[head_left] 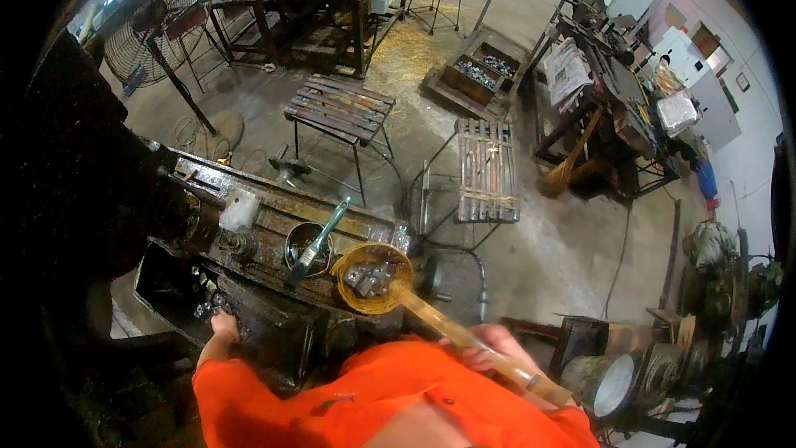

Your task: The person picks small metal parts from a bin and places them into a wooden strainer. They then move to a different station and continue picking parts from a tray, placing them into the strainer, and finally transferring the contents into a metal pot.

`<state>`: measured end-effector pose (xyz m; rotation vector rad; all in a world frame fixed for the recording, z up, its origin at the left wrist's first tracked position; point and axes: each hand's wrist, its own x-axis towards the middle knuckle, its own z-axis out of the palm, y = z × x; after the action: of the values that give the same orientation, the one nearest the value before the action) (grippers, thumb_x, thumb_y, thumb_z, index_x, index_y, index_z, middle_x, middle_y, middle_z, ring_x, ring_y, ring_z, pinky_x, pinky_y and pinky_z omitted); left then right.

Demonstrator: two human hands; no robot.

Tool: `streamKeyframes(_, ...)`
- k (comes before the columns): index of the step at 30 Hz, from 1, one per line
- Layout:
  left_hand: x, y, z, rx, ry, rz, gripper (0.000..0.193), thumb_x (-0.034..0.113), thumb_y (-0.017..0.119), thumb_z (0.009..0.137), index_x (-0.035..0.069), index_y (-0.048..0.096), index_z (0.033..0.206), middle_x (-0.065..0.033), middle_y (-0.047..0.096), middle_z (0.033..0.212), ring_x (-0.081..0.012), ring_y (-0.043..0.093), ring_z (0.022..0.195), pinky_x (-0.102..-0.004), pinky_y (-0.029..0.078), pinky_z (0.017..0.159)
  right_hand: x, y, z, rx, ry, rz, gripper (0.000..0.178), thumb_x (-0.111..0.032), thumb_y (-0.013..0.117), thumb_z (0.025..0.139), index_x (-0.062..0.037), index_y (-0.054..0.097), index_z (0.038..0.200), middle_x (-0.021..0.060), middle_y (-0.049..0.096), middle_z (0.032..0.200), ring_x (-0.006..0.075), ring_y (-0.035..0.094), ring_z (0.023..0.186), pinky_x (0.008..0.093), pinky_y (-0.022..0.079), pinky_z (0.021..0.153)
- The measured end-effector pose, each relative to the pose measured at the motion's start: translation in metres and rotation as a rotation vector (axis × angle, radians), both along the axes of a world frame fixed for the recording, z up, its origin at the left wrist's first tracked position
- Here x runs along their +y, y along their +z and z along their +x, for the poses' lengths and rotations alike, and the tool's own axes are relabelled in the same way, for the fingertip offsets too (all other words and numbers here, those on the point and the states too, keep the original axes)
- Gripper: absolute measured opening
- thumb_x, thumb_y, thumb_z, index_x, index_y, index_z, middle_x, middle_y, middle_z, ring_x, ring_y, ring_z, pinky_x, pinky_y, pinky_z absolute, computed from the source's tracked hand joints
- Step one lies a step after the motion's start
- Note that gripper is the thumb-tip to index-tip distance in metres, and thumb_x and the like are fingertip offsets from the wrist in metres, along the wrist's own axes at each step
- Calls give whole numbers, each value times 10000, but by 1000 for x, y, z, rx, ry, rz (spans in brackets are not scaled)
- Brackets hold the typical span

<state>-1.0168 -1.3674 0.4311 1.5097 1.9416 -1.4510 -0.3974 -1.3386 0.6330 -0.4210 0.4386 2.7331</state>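
My right hand (pixel 501 348) is wrapped round the long wooden handle (pixel 448 325) of a round yellow mesh scoop (pixel 373 305). Several small grey metal parts (pixel 370 279) lie inside the scoop, which rests over the edge of an oily machine bed (pixel 274 228). Down at the left, my left hand (pixel 223 325) reaches into a dark metal trough (pixel 170 303), its fingers closed at shiny metal parts (pixel 207 307). What its fingertips grip is partly hidden. A paintbrush (pixel 319 241) with a green handle leans across a round tin (pixel 298 236) beside the scoop.
Two slatted stools (pixel 340 108) (pixel 487 170) stand beyond the machine. A crate of metal parts (pixel 481 75) sits on the floor farther back. A standing fan (pixel 157 25) is at far left, a cluttered workbench (pixel 605 91) at right with a broom (pixel 572 162) against it.
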Motion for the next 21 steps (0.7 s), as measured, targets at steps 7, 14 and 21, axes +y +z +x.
streamKeyframes(7,6,25,8,-59,-21,40,580,361,792,473,107,626,968,-104,551,1099,-229,564,978,-318,470,774,1,-1,0,38,-10,11,697,-162,606,677,43,284,1260,45,398,737,112,401,532,255,337,437)
streamKeyframes(14,-2,0,-7,-75,105,93,654,382,788,438,93,606,996,-128,536,1104,-235,567,963,-338,492,747,3,-5,0,0,43,28,685,-178,594,696,39,285,1268,43,398,736,107,395,517,258,335,427)
streamKeyframes(21,11,28,24,-68,282,169,764,424,782,451,95,532,1095,-111,493,1139,-222,521,1039,-323,462,833,-7,-9,-1,58,-23,-50,723,-126,615,650,19,276,1271,43,396,739,109,408,528,255,343,435)
